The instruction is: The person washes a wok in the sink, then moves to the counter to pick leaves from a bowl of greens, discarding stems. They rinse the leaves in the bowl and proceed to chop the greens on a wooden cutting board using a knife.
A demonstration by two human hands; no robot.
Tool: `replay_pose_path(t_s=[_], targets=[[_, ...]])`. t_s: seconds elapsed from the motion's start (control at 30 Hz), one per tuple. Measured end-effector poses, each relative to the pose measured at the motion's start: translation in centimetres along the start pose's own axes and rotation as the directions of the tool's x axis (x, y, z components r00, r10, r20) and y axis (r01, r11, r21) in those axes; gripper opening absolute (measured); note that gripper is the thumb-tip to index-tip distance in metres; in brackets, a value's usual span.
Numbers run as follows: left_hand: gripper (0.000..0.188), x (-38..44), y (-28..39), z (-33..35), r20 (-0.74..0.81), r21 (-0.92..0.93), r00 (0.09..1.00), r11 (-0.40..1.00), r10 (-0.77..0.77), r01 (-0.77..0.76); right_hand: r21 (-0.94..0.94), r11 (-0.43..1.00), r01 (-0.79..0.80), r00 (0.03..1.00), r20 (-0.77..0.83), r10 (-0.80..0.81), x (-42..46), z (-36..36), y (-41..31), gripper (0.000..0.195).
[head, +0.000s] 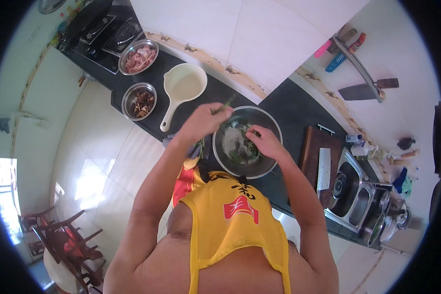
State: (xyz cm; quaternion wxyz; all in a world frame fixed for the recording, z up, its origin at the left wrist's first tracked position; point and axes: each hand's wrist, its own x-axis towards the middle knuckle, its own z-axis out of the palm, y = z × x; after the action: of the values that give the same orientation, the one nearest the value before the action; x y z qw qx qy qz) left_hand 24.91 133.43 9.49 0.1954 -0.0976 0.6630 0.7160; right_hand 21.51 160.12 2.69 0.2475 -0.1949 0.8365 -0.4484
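Note:
A wide stainless steel basin (273, 125) stands on the dark countertop before me, with green leaves (251, 147) and a pale patch inside, which could be water or a reflection. My left hand (207, 121) is over the basin's left rim, fingers closed on a thin green stem (226, 104), slightly blurred. Inside the basin, my right hand (267, 143) pinches some of the leaves between thumb and fingers. More green stems (201, 147) show under my left forearm, beside a dark grey cloth or bag (169, 139), partly hidden.
Left of the basin sit a cream plastic dipper (172, 112), a bowl of raw meat pieces (141, 58) and a bowl of brown mushroom pieces (144, 103). To the right, a cleaver (323, 169) lies on a wooden cutting board (309, 158) by the sink (356, 217). A gas stove (125, 33) is far left.

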Motion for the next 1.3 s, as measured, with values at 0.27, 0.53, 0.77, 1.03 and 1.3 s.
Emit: replay_pose_path(t_s=[0.27,0.53,0.77,1.03,1.3], targets=[[0.036,2.5,-2.5,5.6,0.231,0.209,0.912,0.898,0.338,-0.386,0.214,0.976,-0.042,0.999,0.037,0.035,-2.8,-2.3,-4.0,0.027],[0.016,2.7,-1.4,7.5,0.311,0.564,0.809,0.589,0.498,-0.579,0.274,0.955,-0.111,0.993,0.06,0.098,-3.8,-3.1,-3.7,0.032],[0.016,3.6,-1.4,7.1,0.194,0.469,0.848,0.713,0.493,-0.521,0.344,0.932,-0.118,0.979,0.195,0.052,-4.2,-3.8,-2.2,0.033],[0.019,3.9,-1.4,6.1,0.072,0.414,0.927,0.834,0.369,-0.364,0.7,0.697,-0.153,0.988,0.101,0.116,-4.8,-3.2,-1.8,0.031],[0.023,3.4,-1.8,6.4,0.119,0.357,0.932,0.861,0.341,-0.361,0.723,0.685,-0.094,0.994,0.034,0.1,-4.1,-2.1,-0.5,0.023]])
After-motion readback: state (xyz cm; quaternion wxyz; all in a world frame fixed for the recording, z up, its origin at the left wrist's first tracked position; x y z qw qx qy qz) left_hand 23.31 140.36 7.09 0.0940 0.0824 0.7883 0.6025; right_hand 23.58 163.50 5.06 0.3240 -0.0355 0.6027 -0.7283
